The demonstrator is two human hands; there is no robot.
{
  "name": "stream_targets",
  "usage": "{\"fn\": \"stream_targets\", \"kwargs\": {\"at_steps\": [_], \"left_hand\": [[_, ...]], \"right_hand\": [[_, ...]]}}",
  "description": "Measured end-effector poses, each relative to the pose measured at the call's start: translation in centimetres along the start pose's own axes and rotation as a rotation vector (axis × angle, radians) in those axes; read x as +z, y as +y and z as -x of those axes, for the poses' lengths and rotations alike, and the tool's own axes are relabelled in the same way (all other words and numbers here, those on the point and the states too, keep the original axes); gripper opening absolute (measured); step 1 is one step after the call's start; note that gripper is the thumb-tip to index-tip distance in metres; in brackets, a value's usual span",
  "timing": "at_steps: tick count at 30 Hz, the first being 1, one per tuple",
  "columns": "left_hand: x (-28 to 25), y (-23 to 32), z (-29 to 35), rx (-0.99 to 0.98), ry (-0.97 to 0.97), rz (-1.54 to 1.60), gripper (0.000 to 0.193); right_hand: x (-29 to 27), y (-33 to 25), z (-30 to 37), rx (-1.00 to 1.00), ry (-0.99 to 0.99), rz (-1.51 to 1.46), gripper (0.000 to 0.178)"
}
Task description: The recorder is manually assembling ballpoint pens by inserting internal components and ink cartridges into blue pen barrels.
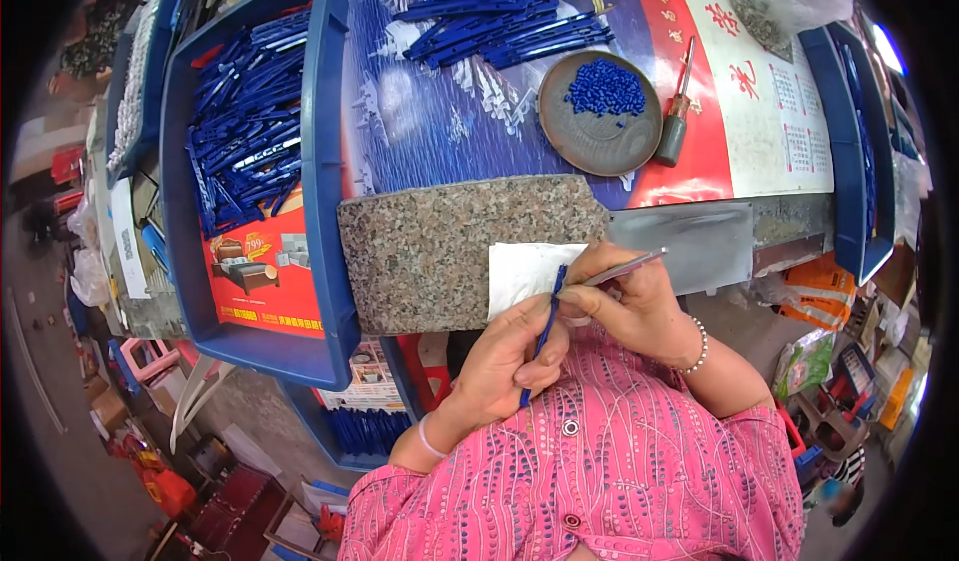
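Observation:
My left hand (509, 359) grips a narrow dark-blue plastic strip (543, 337), which stands slanted between thumb and fingers. Held in my right hand (644, 306) is a slim silver tool (631, 265) that looks like tweezers. The right fingertips meet the strip's upper end, and the tool's tip is hidden among them. Just beyond both hands lies a folded white paper (511, 273) on a speckled granite slab (420, 246). Farther off, a round dark dish (594, 154) holds a heap of small blue beads (603, 87).
A screwdriver (674, 131) lies right of the dish. More blue strips (509, 26) are piled at the back. A large blue tray (328, 161) at left holds many strips; another blue bin (849, 151) stands at far right. A lower tray (362, 431) sits beneath the table's left side.

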State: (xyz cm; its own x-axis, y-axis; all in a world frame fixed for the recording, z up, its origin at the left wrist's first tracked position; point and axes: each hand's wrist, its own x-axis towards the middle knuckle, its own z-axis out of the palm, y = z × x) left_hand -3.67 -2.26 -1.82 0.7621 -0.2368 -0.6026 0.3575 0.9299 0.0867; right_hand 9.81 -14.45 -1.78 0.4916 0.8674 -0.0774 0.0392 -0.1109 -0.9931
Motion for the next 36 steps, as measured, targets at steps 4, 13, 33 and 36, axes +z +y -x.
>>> {"fn": "stream_targets", "kwargs": {"at_steps": [4, 13, 33, 36], "left_hand": [[-0.2, 0.0, 0.1, -0.020, -0.052, 0.092, 0.032], [0.6, -0.1, 2.0, 0.029, -0.047, 0.059, 0.031], [-2.7, -3.2, 3.8, 0.577, 0.273, -0.810, 0.020], [-2.7, -3.0, 3.9, 0.505, 0.246, -0.720, 0.017]], "right_hand": [[-1.3, -0.9, 0.5, 0.215, 0.191, -0.194, 0.009], [-15.2, 1.8, 0.7, 0.408, 0.585, 0.595, 0.020], [-11.6, 1.6, -6.7, 0.307, 0.465, 0.707, 0.031], [-11.3, 1.3, -6.9, 0.323, 0.346, 0.792, 0.032]]}}
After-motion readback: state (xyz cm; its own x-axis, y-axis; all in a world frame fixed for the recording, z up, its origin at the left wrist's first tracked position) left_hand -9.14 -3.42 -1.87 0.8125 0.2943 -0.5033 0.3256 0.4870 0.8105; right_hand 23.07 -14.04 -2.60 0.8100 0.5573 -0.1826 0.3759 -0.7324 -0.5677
